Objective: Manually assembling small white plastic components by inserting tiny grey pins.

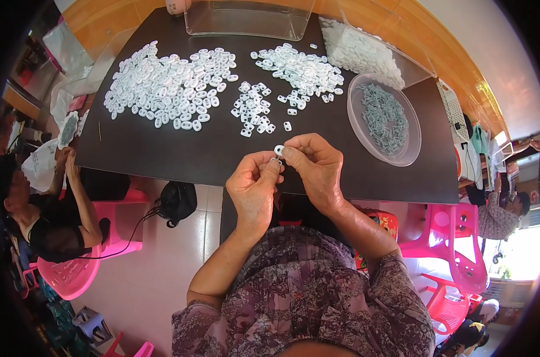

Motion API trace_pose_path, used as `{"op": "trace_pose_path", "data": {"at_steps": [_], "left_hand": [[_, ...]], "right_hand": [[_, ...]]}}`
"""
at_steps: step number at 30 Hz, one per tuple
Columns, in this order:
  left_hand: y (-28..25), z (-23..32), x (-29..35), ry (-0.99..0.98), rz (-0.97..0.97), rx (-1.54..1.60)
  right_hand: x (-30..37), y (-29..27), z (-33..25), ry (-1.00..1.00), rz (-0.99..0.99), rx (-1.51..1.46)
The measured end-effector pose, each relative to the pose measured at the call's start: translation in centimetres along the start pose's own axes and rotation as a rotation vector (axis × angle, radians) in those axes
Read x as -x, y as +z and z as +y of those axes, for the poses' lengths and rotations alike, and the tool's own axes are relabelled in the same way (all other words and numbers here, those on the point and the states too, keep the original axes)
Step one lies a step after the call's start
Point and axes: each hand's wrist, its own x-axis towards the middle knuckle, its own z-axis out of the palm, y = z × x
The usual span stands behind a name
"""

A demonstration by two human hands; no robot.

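Just past the table's near edge, my two hands meet with the fingertips almost touching. My right hand (pixel 317 169) pinches a small white oval plastic piece (pixel 279 150) between thumb and forefinger. My left hand (pixel 253 181) is closed in a pinch on another small white piece (pixel 276 160), mostly hidden by the fingers. Beyond them lie a small pile of white two-holed pieces (pixel 253 110), a large pile of white oval pieces (pixel 169 83) to the left, and a further white pile (pixel 300 68) behind.
A round clear tub (pixel 354 128) of grey-green screws (pixel 382 119) stands at the right on the dark table (pixel 222 156). Behind are a clear bin (pixel 246 27) and a bag of white pieces (pixel 359 53). Pink chairs (pixel 460 238) flank the table; another person (pixel 56 208) sits at left.
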Motion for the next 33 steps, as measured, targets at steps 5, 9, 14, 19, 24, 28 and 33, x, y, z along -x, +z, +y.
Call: {"op": "trace_pose_path", "data": {"at_steps": [5, 9, 14, 19, 24, 28, 33], "left_hand": [[0.1, -0.1, 0.1, 0.007, -0.01, 0.015], [-0.1, -0.5, 0.1, 0.094, -0.052, 0.026], [-0.3, -0.6, 0.0, 0.101, -0.067, 0.036], [-0.6, -0.8, -0.1, 0.067, -0.069, 0.044], [-0.4, -1.0, 0.2, 0.108, -0.032, 0.059], [-0.2, -1.3, 0.3, 0.105, -0.005, 0.047], [-0.2, -1.2, 0.2, 0.104, -0.007, 0.072]], "right_hand": [[0.2, 0.0, 0.1, -0.017, -0.026, 0.014], [0.2, -0.1, 0.3, -0.012, -0.048, -0.008], [0.1, -0.2, 0.3, -0.003, -0.082, 0.013], [0.1, -0.3, 0.3, 0.002, -0.12, 0.045], [0.5, 0.1, 0.1, -0.011, -0.089, 0.052], [0.5, -0.1, 0.3, -0.002, -0.088, 0.02], [0.6, -0.4, 0.6, 0.009, -0.167, 0.031]]}}
